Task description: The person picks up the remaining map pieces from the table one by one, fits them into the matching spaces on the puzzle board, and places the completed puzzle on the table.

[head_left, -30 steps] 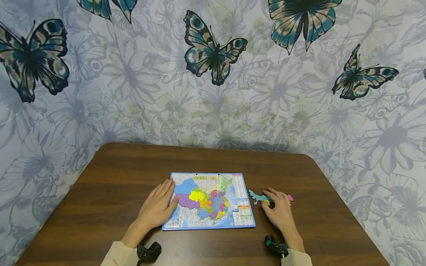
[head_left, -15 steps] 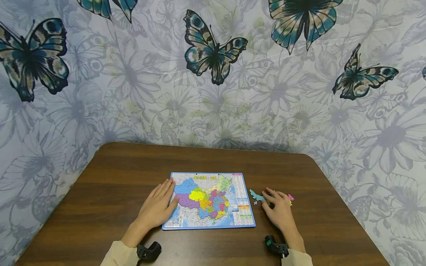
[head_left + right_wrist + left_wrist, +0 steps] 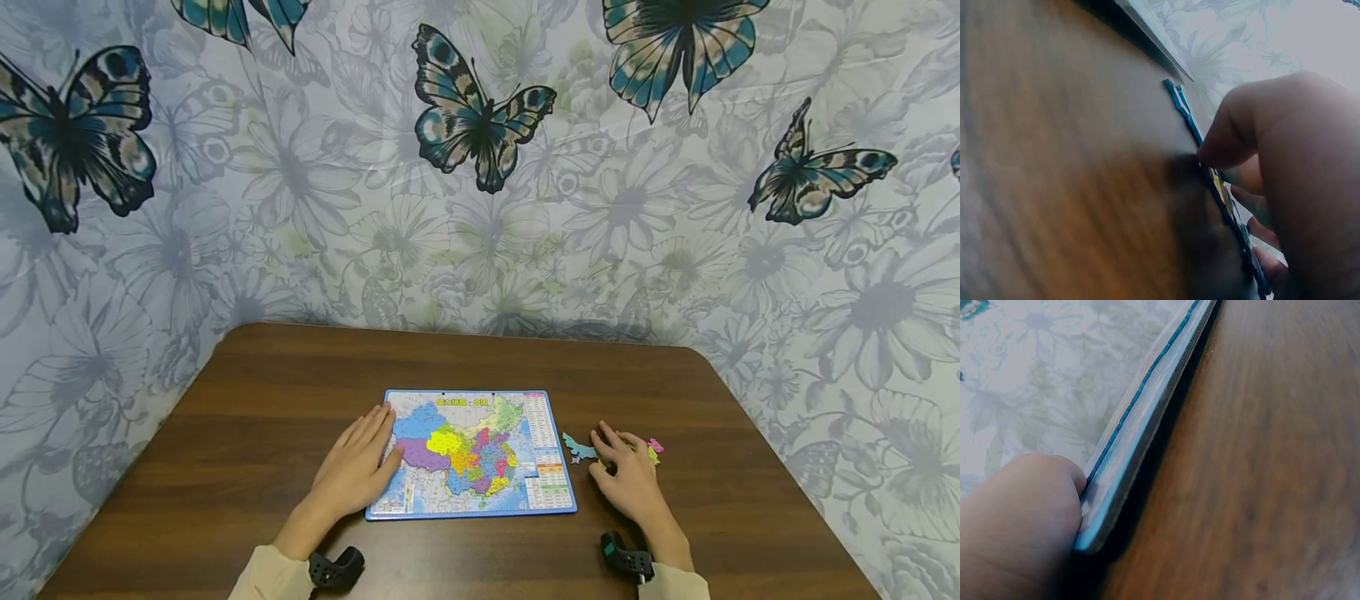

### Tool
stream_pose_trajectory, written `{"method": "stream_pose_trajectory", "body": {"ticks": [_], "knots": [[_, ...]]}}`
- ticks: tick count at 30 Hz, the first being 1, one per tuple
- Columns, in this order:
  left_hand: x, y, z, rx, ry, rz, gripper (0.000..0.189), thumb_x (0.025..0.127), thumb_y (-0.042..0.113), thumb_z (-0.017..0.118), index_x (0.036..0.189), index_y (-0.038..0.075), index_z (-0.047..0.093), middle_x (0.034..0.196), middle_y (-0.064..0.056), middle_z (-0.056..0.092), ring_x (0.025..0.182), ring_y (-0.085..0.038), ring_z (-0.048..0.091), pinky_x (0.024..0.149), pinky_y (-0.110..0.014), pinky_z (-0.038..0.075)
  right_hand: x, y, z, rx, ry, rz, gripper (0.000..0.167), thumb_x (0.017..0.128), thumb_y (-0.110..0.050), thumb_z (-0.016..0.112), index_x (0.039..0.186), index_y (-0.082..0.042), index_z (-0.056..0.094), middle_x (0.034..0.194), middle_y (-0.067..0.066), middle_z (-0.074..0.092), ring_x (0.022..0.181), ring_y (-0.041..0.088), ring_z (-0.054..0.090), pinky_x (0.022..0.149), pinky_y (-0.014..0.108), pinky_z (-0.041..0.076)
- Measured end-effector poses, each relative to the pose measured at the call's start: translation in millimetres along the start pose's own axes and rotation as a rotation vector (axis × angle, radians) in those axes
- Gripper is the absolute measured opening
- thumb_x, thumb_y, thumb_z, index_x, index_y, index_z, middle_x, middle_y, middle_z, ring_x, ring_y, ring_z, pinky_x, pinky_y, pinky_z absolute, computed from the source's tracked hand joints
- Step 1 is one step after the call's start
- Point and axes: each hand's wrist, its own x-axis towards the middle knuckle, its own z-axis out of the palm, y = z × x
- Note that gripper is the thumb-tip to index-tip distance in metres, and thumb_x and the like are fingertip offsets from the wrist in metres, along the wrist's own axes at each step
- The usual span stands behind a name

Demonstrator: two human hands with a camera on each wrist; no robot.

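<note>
A map puzzle board (image 3: 536, 427) with a blue rim and many-coloured regions lies flat on the table. My left hand (image 3: 356, 462) rests on its left side with straight fingers; in the left wrist view the thumb (image 3: 1041, 487) lies along the board edge (image 3: 1141, 431). Just right of the board, my right hand (image 3: 628, 471) spreads its fingers over loose puzzle pieces. A light blue piece (image 3: 578, 447) sticks out to its left, a pink piece (image 3: 656, 444) to its right. Seen from the right wrist, thumb and fingertips touch the thin flat pieces (image 3: 1190, 122); the palm hides others.
The brown wooden table (image 3: 225, 467) has rounded far corners. Behind it hangs a pale cloth (image 3: 315, 217) printed with flowers and butterflies. Black wrist devices (image 3: 336, 569) sit at both wrists.
The right fingers have shifted slightly over the pieces. A yellow piece by the thumb has become mostly hidden, and a yellow-green one shows beside the pink piece. The left hand has stayed still.
</note>
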Motion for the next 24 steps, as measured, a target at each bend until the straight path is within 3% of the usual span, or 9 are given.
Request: {"method": "stream_pose_trajectory", "body": {"ticks": [3,10,20,24], "knots": [[-0.2,-0.4,0.8,0.002,0.0,-0.001,0.07,0.106,0.042,0.051,0.157,-0.003,0.036,0.167,-0.018,0.031,0.155,-0.037,0.029,0.126,-0.055,0.022,0.8,1.4,1.1,0.019,0.042,-0.003,0.054,0.094,-0.016,0.066,0.145,-0.004,0.058,0.157,0.02,0.047,0.139,0.048,0.035,0.106,0.076,0.029],[0.4,1.3,-0.5,-0.002,-0.001,0.0,0.07,0.105,0.042,0.052,0.157,-0.003,0.037,0.167,-0.018,0.031,0.155,-0.036,0.029,0.126,-0.054,0.022,4.4,6.9,4.3,0.034,0.156,-0.063,0.033,0.091,-0.016,0.078,0.121,-0.003,0.074,0.141,0.025,0.061,0.129,0.051,0.046,0.105,0.071,0.037],[1.7,1.0,-0.5,-0.004,-0.002,0.015,0.069,0.106,0.041,0.051,0.157,-0.003,0.037,0.167,-0.018,0.031,0.156,-0.036,0.028,0.126,-0.054,0.022,0.9,7.6,0.6,0.034,0.09,-0.062,0.045,0.09,-0.008,0.07,0.134,-0.002,0.068,0.148,0.019,0.058,0.137,0.049,0.041,0.108,0.072,0.036],[-0.1,-0.3,0.1,0.003,0.005,0.014,0.069,0.106,0.041,0.052,0.156,-0.004,0.038,0.166,-0.019,0.032,0.155,-0.036,0.029,0.126,-0.054,0.023,0.6,6.5,3.2,0.048,0.107,-0.084,0.046,0.088,-0.007,0.069,0.134,-0.002,0.068,0.146,0.019,0.059,0.135,0.047,0.043,0.105,0.071,0.038]]}}
